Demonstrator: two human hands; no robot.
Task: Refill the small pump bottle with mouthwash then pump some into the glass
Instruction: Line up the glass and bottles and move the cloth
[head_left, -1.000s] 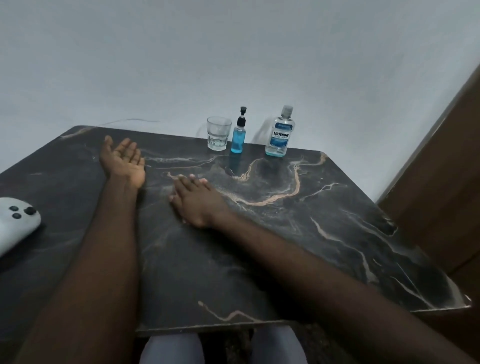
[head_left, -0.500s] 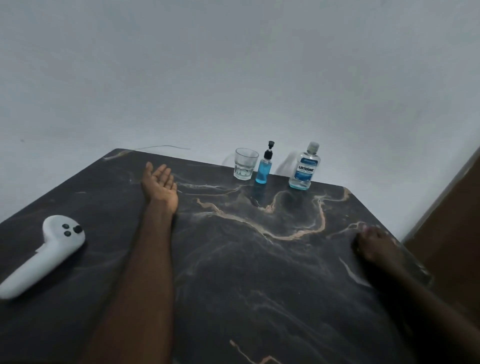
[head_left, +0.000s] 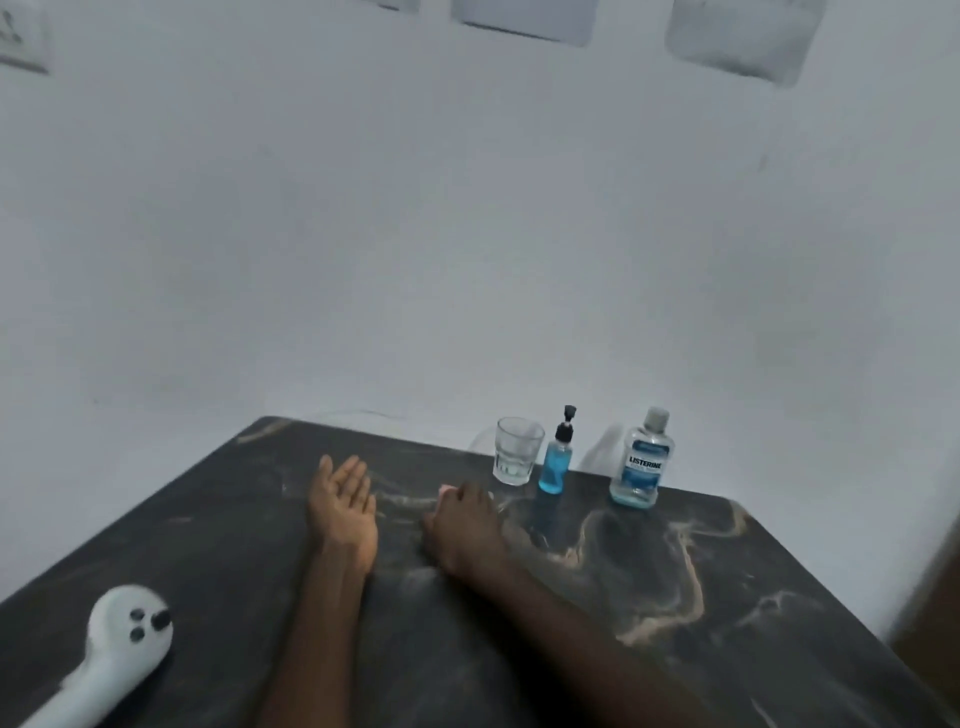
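Note:
Three things stand in a row at the far edge of the dark marble table (head_left: 675, 597). A clear empty glass (head_left: 516, 451) is on the left. The small pump bottle (head_left: 556, 457), blue liquid inside and a black pump on top, is in the middle. The mouthwash bottle (head_left: 642, 461), clear with a blue label and grey cap, is on the right. My left hand (head_left: 343, 506) rests palm up with fingers apart. My right hand (head_left: 465, 525) lies palm down just short of the glass, holding nothing, fingers loosely bent.
A white handheld controller (head_left: 111, 657) with black buttons lies at the table's near left. A pale wall rises right behind the bottles. A brown wooden panel (head_left: 930, 613) stands past the table's right edge.
My view has tilted upward, showing more wall. My right hand has swung from the table's right edge back to the middle, beside my left hand and near the glass.

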